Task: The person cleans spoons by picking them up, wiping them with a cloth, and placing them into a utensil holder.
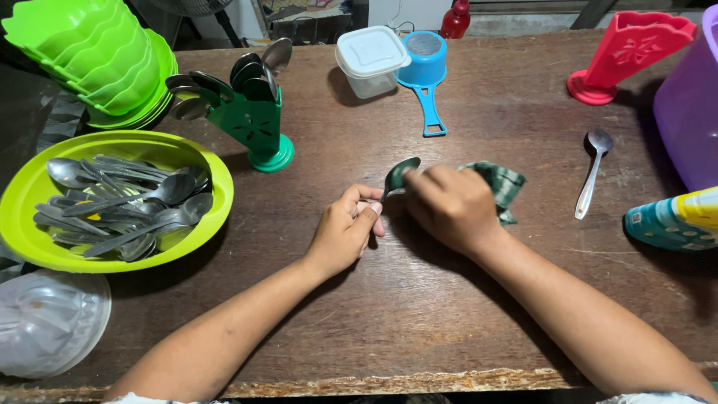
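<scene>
- Dark wooden table (449, 299), scratched and crowded at the edges.
- Left hand (345, 232) pinches the handle of a spoon (399, 173) at mid-table; right hand (452, 206) is closed around a green checked cloth (502, 183) pressed against the bowl.
- With so light a pinch, I'd guess a hard rub could twist the spoon loose.
- Loose spoon (591, 172) lies near the right arm; a wide elbow might knock it.

We have open wooden surface (419, 299) near us and between the arms. To the left, the green spoon holder (254, 123) and the lime bowl of spoons (45, 247) block passage; to the right lie a loose spoon (591, 172) and a purple tub (688, 105).
</scene>
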